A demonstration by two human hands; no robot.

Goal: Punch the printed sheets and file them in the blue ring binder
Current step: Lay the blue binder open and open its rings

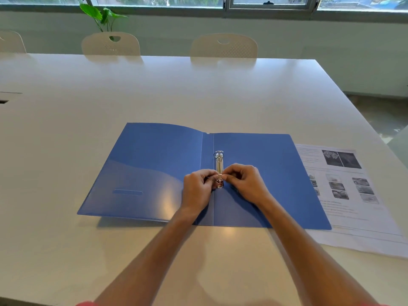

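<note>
The blue ring binder point(154, 168) lies open and flat on the white table point(198, 89). Its metal ring mechanism point(219, 161) runs along the spine, and the far ring is closed. My left hand point(198, 188) and my right hand point(245, 182) meet over the near ring, each pinching one side of it with curled fingers. The near ring is mostly hidden by my fingers. Printed sheets point(351, 195) with text and grey photos lie to the right, partly tucked under the binder's right cover. No hole punch is in view.
Three white chairs, among them one point(110, 44) and another point(224, 46), stand at the table's far edge. A green plant point(102, 15) rises behind them under the window. The table's right edge slants close to the sheets.
</note>
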